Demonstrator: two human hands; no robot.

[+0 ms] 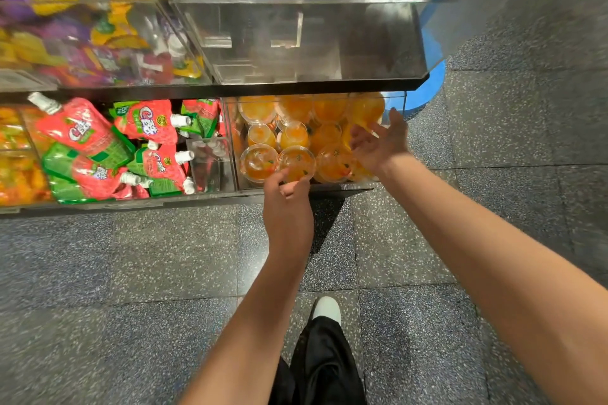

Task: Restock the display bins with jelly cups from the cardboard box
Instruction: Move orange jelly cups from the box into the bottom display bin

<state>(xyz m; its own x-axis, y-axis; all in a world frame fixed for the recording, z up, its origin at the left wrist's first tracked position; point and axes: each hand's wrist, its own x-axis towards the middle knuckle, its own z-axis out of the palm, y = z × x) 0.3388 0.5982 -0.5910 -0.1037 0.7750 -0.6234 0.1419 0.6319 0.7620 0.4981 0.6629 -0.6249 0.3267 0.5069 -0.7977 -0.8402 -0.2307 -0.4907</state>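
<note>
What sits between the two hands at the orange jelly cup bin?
In the head view, orange jelly cups in the clear bin lie between the left hand, which touches a front cup, and the open right hand.

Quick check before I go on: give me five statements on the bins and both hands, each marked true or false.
1. The left hand grips a jelly cup at the front of the lower bin. True.
2. The right hand holds two cups. False: it is open, fingers spread over the cups.
3. The clear bin above is packed with cups. False: no cups show in it.
4. Red and green spouted pouches fill the bin left of the cups. True.
5. The cardboard box stands beside the shoe. False: no box is in view.
</note>
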